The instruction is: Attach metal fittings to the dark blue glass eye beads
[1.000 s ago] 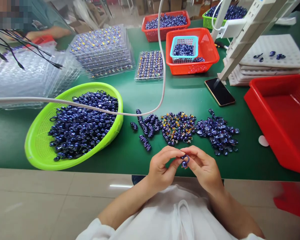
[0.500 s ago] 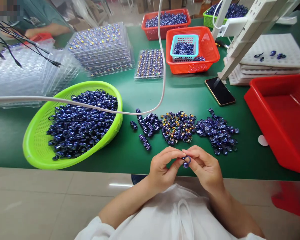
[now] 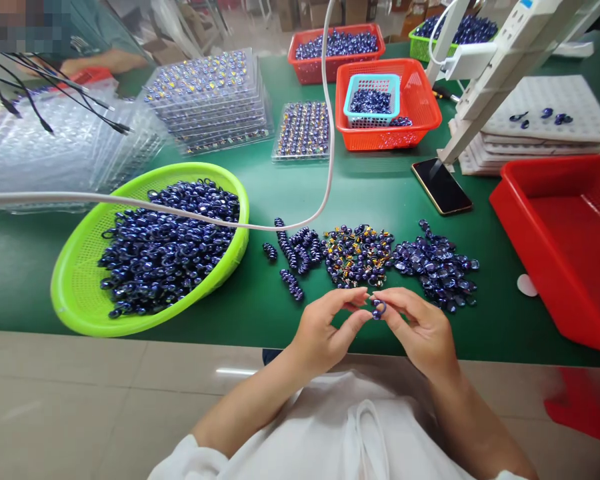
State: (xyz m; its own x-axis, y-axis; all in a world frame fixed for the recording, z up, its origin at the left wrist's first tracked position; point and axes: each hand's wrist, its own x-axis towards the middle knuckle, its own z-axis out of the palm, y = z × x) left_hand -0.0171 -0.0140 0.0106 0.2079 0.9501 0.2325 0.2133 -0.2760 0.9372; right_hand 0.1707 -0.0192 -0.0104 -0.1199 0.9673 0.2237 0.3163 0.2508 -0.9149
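A small shiny dark-blue ring-shaped piece with a round bead (image 3: 377, 311) is pinched between the thumb and index finger of my right hand (image 3: 423, 333), above the table's front edge. My left hand (image 3: 325, 327) is beside it, its thumb tip at the piece and its index finger lifted apart from the thumb. Just beyond my hands lies a pile of blue beads with gold-coloured bits (image 3: 357, 253). To its right is a heap of flat, glossy blue pieces (image 3: 437, 267). Short rows of stacked blue rings (image 3: 300, 250) lie to its left.
A lime-green basket (image 3: 63, 293) full of blue looped pieces stands left, with a white cable (image 3: 200, 217) crossing over it. Right are a red bin (image 3: 535, 240) and a phone (image 3: 441, 185). Clear trays (image 3: 210, 100) and an orange-red basket (image 3: 390, 137) stand behind. Another person's arm (image 3: 105, 61) is far left.
My left index finger has lifted away from its thumb, and the gap between them has widened. The ring-shaped piece has shifted slightly up and right with my right hand. The view has moved slightly.
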